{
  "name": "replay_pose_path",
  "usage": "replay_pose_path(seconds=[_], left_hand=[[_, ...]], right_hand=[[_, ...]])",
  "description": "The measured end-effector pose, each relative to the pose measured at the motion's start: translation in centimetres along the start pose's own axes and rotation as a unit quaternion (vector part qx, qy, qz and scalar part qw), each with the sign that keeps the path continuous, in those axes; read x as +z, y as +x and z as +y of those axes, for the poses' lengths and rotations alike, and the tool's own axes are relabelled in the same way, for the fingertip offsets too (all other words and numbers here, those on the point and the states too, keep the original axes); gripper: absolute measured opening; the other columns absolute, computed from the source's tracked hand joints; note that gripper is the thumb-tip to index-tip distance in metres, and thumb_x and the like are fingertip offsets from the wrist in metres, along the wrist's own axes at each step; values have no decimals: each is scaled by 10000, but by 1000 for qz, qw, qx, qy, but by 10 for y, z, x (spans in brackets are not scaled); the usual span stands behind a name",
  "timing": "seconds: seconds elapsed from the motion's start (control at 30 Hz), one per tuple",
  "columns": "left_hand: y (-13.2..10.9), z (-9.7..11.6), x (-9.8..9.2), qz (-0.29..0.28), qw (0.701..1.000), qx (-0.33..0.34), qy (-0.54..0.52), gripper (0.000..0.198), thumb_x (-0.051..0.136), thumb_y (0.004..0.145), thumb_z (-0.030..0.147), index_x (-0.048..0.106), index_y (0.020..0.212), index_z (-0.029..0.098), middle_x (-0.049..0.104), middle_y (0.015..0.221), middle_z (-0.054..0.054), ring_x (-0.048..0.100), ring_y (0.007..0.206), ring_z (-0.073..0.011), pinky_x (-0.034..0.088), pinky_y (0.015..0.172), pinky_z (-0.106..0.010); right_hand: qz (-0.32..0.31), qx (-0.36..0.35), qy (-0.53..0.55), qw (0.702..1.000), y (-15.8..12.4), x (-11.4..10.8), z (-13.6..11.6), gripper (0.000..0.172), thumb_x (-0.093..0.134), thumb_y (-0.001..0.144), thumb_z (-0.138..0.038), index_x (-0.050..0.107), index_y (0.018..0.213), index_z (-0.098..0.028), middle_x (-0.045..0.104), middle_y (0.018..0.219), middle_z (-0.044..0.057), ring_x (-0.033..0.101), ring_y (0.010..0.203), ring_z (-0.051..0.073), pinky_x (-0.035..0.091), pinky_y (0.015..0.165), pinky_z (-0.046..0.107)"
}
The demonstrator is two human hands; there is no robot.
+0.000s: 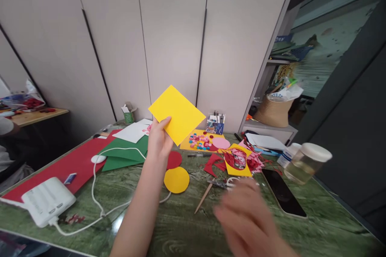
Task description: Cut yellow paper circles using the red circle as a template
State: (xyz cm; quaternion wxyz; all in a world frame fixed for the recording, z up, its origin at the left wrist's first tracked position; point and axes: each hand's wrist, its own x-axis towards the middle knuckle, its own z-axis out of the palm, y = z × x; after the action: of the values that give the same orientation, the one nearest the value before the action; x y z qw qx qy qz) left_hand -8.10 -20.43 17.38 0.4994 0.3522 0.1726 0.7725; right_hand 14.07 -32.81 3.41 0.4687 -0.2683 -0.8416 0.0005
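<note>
Your left hand (159,138) pinches a yellow card (177,114) and holds it up over the worktop (181,229).
The card sits tilted above the fingers, gripped by its lower left corner, well clear of the paper below. Your right hand (244,213) hangs low near the scissors (224,184) and the wooden stick (203,197), too blurred to tell if it's open or closed. A yellow circle (176,179) and a red circle (174,160) lie just beside your left wrist. There's bare worktop between your forearms, down to the near edge. The phone (283,196) and a jar (307,162) of pale liquid crowd the right edge. The power bank (48,200) and its cable (96,176) are on the left. At the back, a small box (215,125) holds pens and a basket (273,113) holds papers.
</note>
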Motion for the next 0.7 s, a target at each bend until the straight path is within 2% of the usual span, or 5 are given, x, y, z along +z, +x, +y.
replay_pose_path(seconds=[0.17, 0.27, 0.37, 0.53, 0.7], left_hand=[[-4, 10, 0, 2, 1000, -4, -16, 433, 565, 743, 113, 496, 1141, 270, 597, 1183, -35, 534, 1122, -215, 465, 918, -364], [-6, 14, -1, -27, 999, -9, -18, 435, 563, 759, 119, 481, 1154, 280, 582, 1204, -37, 522, 1137, -214, 459, 924, -362], [-8, 18, -2, -58, 998, -22, -10, 425, 577, 759, 143, 484, 1154, 269, 583, 1204, -49, 521, 1139, -222, 450, 932, -368], [-14, 17, 4, -86, 995, -53, -10, 420, 597, 750, 161, 494, 1148, 247, 569, 1224, -64, 527, 1129, -240, 444, 934, -386], [-19, 9, 11, -116, 988, -93, -36, 471, 594, 757, 135, 461, 1192, 255, 563, 1230, -68, 552, 1094, -240, 458, 912, -390]], right_hand=[[-233, 124, -64, 962, 129, 113, 43, 294, 521, 832, -193, 558, 1124, -178, 585, 1130, 98, 500, 1086, 230, 388, 922, 387], [-277, 162, -87, 943, 138, 166, 55, 595, 635, 753, -374, 458, 1253, -104, 477, 1278, 186, 421, 1181, 321, 371, 934, 466], [-316, 199, -110, 921, 131, 193, 58, 492, 582, 812, -376, 484, 1215, -111, 513, 1226, 164, 495, 1103, 306, 420, 873, 489], [-332, 230, -131, 905, 129, 190, 65, 287, 519, 879, -278, 528, 1135, -147, 561, 1126, 81, 583, 933, 193, 497, 780, 391], [-192, 245, -139, 940, 136, 116, 83, 262, 515, 879, -277, 549, 1102, -145, 576, 1106, 83, 585, 929, 191, 487, 791, 389]])
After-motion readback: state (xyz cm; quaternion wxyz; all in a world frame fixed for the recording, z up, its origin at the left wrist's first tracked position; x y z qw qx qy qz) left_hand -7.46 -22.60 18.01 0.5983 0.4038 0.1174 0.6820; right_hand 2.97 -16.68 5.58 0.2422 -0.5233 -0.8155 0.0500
